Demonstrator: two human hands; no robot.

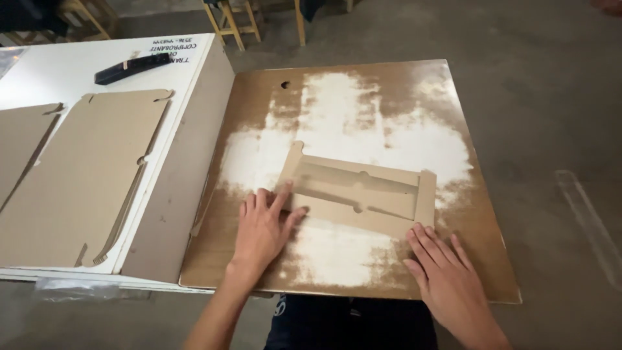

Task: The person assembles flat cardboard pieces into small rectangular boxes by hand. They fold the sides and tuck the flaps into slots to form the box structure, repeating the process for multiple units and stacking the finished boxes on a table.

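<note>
I see my left hand point(262, 227) lying flat with its fingers point(280, 198) spread wide, gripping nothing — the index fingertip and thumb press down on the near-left corner of a folded cardboard piece point(359, 194). My right hand point(447, 279) is also open and flat, fingers point(431, 241) held loosely together, their tips just short of the cardboard piece's near-right corner; I cannot tell whether they touch it or only the board beneath. Neither hand has anything in its grasp.

The cardboard piece lies between the two sets of fingertips and stretches away from them, a flat die-cut shape with raised flaps at both ends and small notches along its middle folds. It rests on a square brown board point(479, 233) whose surface is worn white in broad patches; both palms lie on this board, nearer to me than the cardboard.

Out beyond my left fingers, to their left, a white table point(58, 68) touches the board's edge. On it lie large flat cardboard blanks point(91, 175) — unfolded, well apart from my hands. Farther back on that table sits a dark, long tool point(131, 67). Past the board, well beyond my fingertips, wooden stool legs point(233, 23) stand on the grey floor point(557, 116).
</note>
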